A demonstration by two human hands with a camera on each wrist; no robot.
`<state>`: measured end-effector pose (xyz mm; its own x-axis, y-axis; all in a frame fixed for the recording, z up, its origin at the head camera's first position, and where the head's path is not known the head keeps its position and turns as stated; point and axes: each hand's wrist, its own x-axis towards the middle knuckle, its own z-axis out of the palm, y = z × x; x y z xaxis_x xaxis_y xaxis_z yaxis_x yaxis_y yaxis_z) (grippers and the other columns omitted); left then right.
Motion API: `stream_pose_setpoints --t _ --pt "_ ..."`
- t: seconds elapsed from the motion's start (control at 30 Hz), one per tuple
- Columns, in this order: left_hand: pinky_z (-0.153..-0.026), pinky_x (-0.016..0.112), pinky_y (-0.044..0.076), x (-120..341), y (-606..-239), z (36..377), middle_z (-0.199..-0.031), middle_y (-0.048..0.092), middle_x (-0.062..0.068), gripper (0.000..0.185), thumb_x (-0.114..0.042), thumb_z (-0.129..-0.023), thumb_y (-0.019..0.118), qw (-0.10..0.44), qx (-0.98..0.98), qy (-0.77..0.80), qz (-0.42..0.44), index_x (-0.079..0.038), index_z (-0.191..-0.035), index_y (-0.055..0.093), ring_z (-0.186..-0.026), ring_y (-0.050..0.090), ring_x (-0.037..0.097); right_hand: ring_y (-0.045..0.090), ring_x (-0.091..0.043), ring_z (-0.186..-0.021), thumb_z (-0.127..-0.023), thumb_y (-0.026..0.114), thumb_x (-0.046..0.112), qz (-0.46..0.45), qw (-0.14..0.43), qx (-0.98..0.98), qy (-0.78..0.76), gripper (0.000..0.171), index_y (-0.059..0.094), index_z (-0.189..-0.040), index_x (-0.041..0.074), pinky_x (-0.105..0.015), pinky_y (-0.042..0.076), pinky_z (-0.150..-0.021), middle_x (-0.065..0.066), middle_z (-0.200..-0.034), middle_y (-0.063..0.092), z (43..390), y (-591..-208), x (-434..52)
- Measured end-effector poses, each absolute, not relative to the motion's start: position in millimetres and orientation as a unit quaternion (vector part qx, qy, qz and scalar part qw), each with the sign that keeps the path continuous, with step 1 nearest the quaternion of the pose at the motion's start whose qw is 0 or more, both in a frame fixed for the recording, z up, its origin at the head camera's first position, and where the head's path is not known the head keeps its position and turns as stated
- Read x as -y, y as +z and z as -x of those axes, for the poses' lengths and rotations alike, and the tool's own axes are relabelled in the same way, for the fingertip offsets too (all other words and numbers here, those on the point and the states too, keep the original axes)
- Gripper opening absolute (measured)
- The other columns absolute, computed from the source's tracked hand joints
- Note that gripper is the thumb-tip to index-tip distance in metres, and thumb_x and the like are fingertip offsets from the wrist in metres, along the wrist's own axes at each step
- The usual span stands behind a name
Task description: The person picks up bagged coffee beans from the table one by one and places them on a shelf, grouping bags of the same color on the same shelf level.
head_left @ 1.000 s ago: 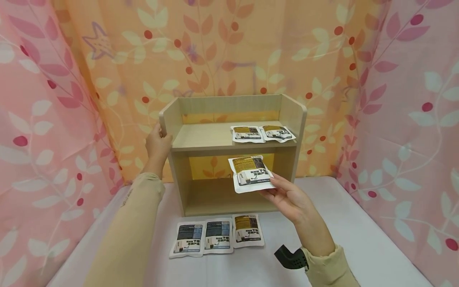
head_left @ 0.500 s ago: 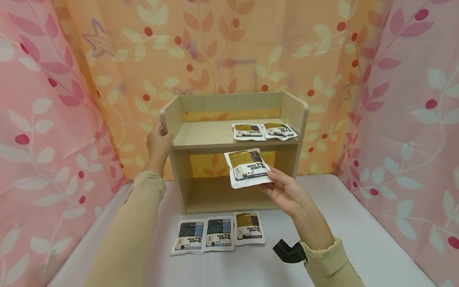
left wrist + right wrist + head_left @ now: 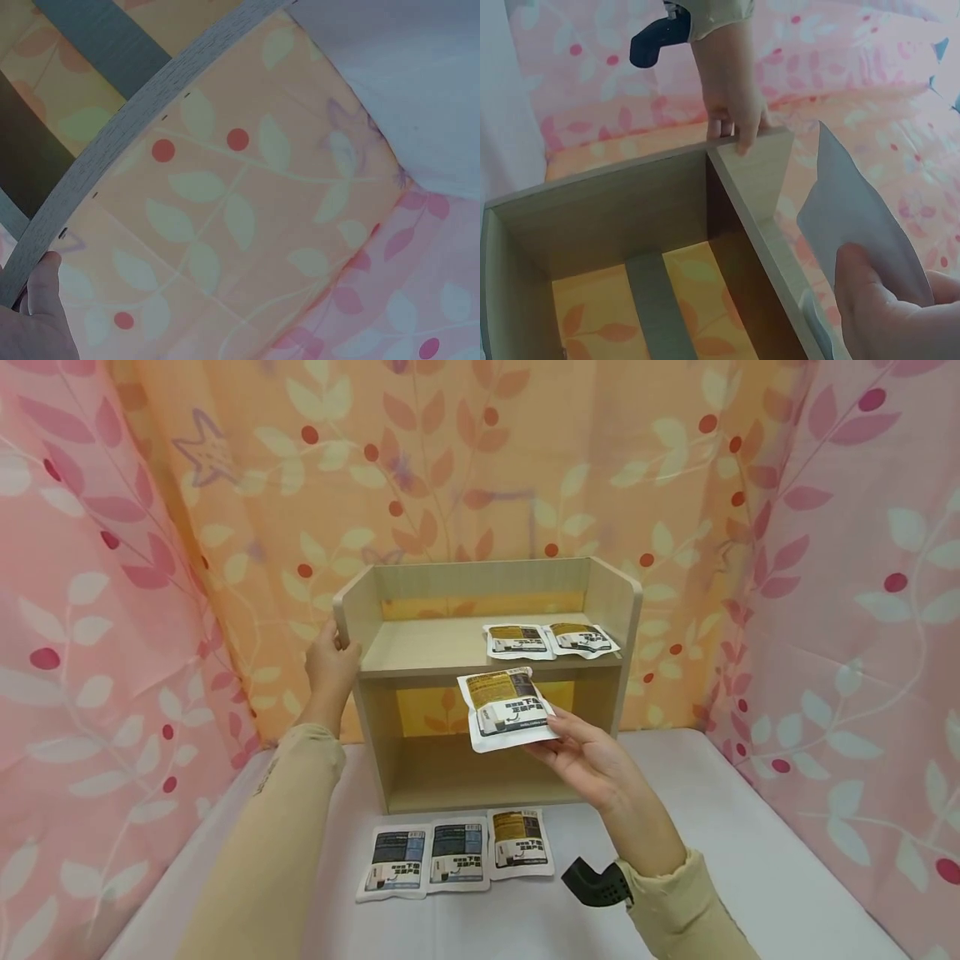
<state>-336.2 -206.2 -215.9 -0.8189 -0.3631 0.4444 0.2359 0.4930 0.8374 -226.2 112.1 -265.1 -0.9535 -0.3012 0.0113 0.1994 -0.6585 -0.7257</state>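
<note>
Nearest on the white surface (image 3: 750, 860), three packets lie flat in a row just in front of the shelf unit: two blue packets (image 3: 423, 858) on the left, touching side by side, and a yellow packet (image 3: 519, 842) at the right end. A black strap (image 3: 596, 885) shows at the right wrist, beside the beige sleeve (image 3: 686, 914).

Up from there, the right hand (image 3: 592, 760) holds a yellow-topped packet (image 3: 504, 709) in the air, in front of the open lower bay and just below the front edge of the upper shelf. Its grip pinches the packet's near right edge, thumb on top and fingers beneath; the packet tilts a little, label up.

Over on the left, the left hand (image 3: 331, 662) grips the left side panel of the wooden shelf unit (image 3: 420, 647), fingers curled round its front edge; the left wrist view catches a thumb (image 3: 45, 292) pressed to that rounded edge.

Farther back, two more packets (image 3: 551, 639) lie flat on the right part of the upper shelf, slightly overlapping. Behind everything hangs the orange leaf-print curtain (image 3: 450, 460), with pink curtains (image 3: 862, 568) at the sides.
</note>
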Motion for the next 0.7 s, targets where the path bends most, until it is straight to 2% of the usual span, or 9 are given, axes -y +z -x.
stream_pose_setpoints --t 0.2,0.33,0.43,0.7 --pt "-0.103 0.044 0.04 208 -217 336 -0.129 0.058 0.022 0.06 -0.005 -0.09 0.051 0.306 0.812 -0.496 -0.039 -0.016 -0.148 0.042 -0.124 0.052 0.031 0.049 -0.023 -0.121 -0.103 0.028 -0.001 0.078 0.136 -0.397 -0.904 0.052 0.014 -0.153 -0.002 -0.032 0.041 -0.103 -0.019 -0.154 0.023 233 -261 -104" --pt "-0.103 0.044 0.04 208 -217 337 -0.13 0.058 0.022 0.058 -0.005 -0.091 0.051 0.306 0.811 -0.497 -0.034 -0.015 -0.148 0.043 -0.124 0.052 0.031 0.033 -0.028 -0.137 -0.102 0.027 -0.002 0.082 0.14 -0.387 -0.908 0.053 0.012 -0.153 -0.003 -0.036 0.029 -0.111 -0.02 -0.156 0.02 237 -258 -100" --pt "-0.103 0.046 0.04 208 -217 337 -0.13 0.058 0.022 0.057 -0.005 -0.091 0.052 0.308 0.812 -0.495 -0.031 -0.015 -0.147 0.044 -0.123 0.053 0.032 0.022 -0.029 -0.143 -0.102 0.025 -0.004 0.086 0.144 -0.376 -0.911 0.053 0.01 -0.153 -0.003 -0.039 0.022 -0.113 -0.021 -0.158 0.016 240 -257 -97" --pt "-0.101 0.046 0.041 209 -219 338 -0.128 0.059 0.022 0.058 -0.004 -0.092 0.053 0.306 0.813 -0.495 -0.029 -0.016 -0.147 0.044 -0.122 0.054 0.031 0.021 -0.031 -0.143 -0.102 0.025 -0.006 0.093 0.143 -0.362 -0.916 0.052 0.011 -0.152 -0.005 -0.041 0.021 -0.114 -0.022 -0.157 0.017 249 -254 -87"
